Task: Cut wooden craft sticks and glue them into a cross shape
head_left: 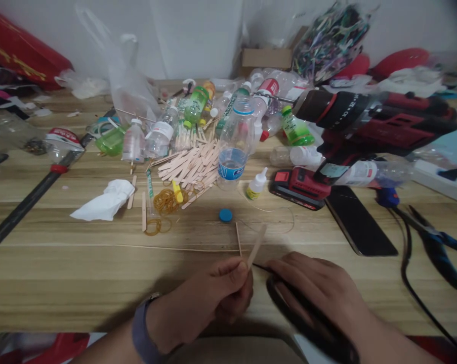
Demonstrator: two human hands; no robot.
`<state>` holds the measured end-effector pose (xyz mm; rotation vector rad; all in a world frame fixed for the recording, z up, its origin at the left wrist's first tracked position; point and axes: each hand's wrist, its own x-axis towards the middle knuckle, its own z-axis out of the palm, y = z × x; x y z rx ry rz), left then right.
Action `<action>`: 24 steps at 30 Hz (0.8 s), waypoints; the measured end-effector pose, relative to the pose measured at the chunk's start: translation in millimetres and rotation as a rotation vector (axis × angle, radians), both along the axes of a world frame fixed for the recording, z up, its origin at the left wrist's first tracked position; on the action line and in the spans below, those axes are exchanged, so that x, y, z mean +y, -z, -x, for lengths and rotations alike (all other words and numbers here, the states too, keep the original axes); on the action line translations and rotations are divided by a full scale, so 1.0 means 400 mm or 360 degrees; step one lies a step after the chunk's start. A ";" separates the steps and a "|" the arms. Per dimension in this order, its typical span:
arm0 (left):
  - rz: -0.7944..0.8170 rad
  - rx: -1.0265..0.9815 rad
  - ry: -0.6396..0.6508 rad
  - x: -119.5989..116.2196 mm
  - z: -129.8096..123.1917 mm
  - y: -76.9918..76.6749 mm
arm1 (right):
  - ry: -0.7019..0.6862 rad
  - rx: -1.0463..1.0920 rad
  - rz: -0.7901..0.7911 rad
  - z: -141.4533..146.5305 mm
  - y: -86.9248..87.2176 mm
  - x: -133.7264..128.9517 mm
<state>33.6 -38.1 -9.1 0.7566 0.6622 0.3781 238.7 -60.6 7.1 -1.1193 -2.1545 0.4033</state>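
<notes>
My left hand (232,288), a band on its wrist, pinches a flat wooden craft stick (257,244) that points up and away. A thinner wooden stick (238,237) also rises from its fingers. My right hand (319,288) is closed round dark scissors (307,316), blurred, with a looped handle and a thin dark tip reaching toward the left hand's fingertips. Whether the tip touches the stick I cannot tell. Just beyond the hands lies a blue bottle cap (225,215). Behind it stand an uncapped clear bottle (232,164) and a small glue bottle (257,185).
A heap of craft sticks (194,162) and rubber bands (165,202) lie mid-table, with several plastic bottles behind. A red and black drill (349,116) stands at right, near a phone (361,220) and pliers (437,242). A crumpled tissue (105,201) lies left.
</notes>
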 end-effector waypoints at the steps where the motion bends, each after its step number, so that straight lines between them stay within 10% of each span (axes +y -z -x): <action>1: 0.0007 0.0001 -0.0002 -0.001 0.000 0.001 | -0.0003 -0.0020 -0.0061 -0.001 0.002 -0.002; 7: -0.0166 0.0052 0.0012 0.001 -0.004 -0.014 | -0.0131 0.0293 0.1311 0.007 -0.015 0.000; 12: 0.0009 0.0038 -0.0061 -0.003 -0.011 -0.003 | 0.0046 -0.0028 -0.0068 -0.002 -0.012 0.002; 18: -0.0124 0.0038 -0.0024 0.004 -0.007 -0.006 | -0.0119 0.0212 0.1130 0.009 -0.031 0.013; 22: -0.0072 0.0016 -0.0033 0.002 -0.007 -0.002 | 0.0013 0.0039 0.0071 -0.004 -0.009 0.006; 24: -0.0067 0.0015 -0.0029 0.003 -0.006 -0.001 | 0.0028 0.0068 -0.0027 -0.006 -0.005 0.006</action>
